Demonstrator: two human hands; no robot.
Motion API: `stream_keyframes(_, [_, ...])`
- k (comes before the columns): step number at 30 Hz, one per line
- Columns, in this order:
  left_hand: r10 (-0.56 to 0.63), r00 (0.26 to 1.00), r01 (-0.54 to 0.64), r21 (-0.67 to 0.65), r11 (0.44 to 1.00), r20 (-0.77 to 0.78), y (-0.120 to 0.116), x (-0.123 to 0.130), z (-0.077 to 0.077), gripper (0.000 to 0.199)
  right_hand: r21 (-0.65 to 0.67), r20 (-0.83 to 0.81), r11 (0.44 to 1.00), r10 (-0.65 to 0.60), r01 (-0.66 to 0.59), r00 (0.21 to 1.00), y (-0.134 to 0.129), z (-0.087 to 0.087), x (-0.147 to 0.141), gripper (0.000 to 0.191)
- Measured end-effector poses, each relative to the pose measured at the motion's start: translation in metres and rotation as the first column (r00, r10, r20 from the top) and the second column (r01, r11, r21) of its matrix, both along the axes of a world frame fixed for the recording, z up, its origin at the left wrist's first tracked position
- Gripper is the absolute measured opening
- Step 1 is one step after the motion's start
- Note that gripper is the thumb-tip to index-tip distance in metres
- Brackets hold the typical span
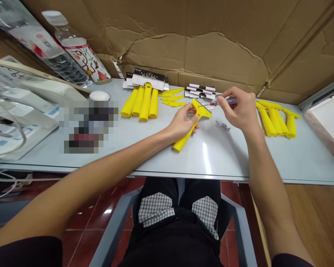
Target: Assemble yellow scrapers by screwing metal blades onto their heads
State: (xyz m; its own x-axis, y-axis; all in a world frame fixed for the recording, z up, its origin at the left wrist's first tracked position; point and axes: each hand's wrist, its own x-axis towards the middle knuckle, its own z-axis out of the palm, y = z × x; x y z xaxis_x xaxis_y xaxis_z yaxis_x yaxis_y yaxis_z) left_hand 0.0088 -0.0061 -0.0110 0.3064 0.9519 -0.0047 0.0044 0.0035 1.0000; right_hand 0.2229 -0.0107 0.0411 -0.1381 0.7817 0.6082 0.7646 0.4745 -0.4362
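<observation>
My left hand (183, 124) is closed around a yellow scraper (187, 135), near where its handle meets the wide head. The handle slants down toward the table's front edge. In my right hand (238, 109) is a screwdriver (231, 100) with a clear, purplish handle. Its shaft points left to the scraper's head; whether the tip sits in a screw is too small to tell. Small metal screws (225, 127) lie in loose clusters just right of the scraper. Flat yellow pieces (172, 98) rest on the table behind my left hand.
Yellow scrapers with printed cards (149, 79) lie at the back left, and several yellow handles (278, 120) at the right. Folded cards (200, 91) sit against the cardboard wall (211, 48). Bottles (86, 55), a white mouse (99, 96) and a blurred-out patch occupy the left.
</observation>
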Motion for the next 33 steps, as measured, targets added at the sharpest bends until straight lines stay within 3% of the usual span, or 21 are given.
stream_keyframes(9, [-0.07, 0.997, 0.071, -0.017, 0.997, 0.026, 0.0061, -0.0034, -0.0013, 0.017, -0.029, 0.049, 0.999, 0.022, -0.021, 0.999, -0.0019, -0.0006, 0.0081, 0.01])
stream_keyframes(15, [-0.061, 0.998, 0.062, -0.019, 0.998, 0.029, 0.0088, -0.004, -0.0028, 0.019, 0.038, 0.044, 0.999, -0.021, 0.02, 0.999, 0.0004, -0.0016, 0.0073, 0.022])
stream_keyframes(24, [-0.057, 0.998, 0.058, -0.028, 0.998, 0.033, 0.0062, -0.0028, -0.0004, 0.015, 0.005, 0.042, 0.998, 0.064, -0.064, 0.997, -0.0043, 0.0033, 0.007, 0.026])
stream_keyframes(28, [-0.07, 0.997, 0.071, -0.027, 0.997, 0.036, 0.0057, -0.0029, -0.0003, 0.012, 0.048, 0.061, 0.999, 0.008, -0.011, 0.998, -0.0026, 0.0027, 0.0083, 0.033])
stream_keyframes(33, [-0.041, 0.998, 0.043, -0.042, 0.998, 0.047, 0.0064, -0.0017, -0.0013, 0.018, 0.031, 0.13, 0.999, 0.039, -0.044, 0.991, -0.0065, 0.0037, 0.01, 0.024])
